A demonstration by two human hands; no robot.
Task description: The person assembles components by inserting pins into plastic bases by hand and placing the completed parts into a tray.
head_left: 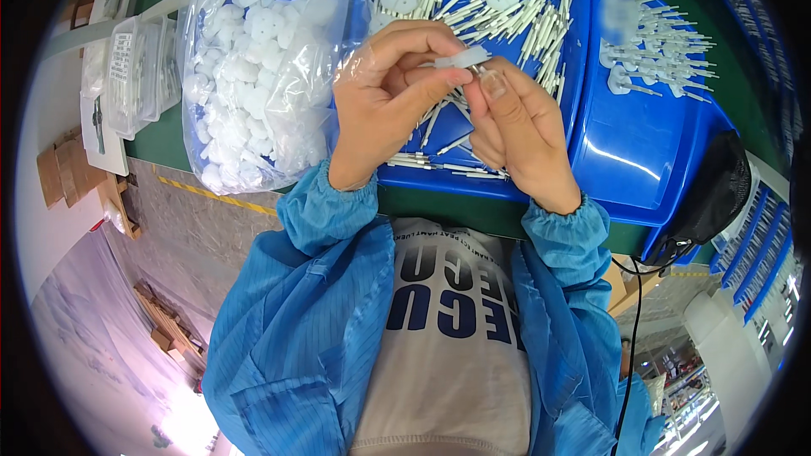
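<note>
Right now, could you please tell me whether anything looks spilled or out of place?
Nothing looks spilled or damaged. Perhaps odd: the black zippered fabric pouch lies at the edge of the right-hand blue plastic tray, seemingly unrelated to the white parts nearby.

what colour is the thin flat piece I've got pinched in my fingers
The thin flat piece is translucent white, seen best in the head view.

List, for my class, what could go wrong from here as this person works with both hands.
1. The white disc sits at the fingertips of the left hand, above the blue tray; a slip might drop it among the loose sticks.
2. The clear bag lies close beside the left sleeve, which could snag it.
</note>
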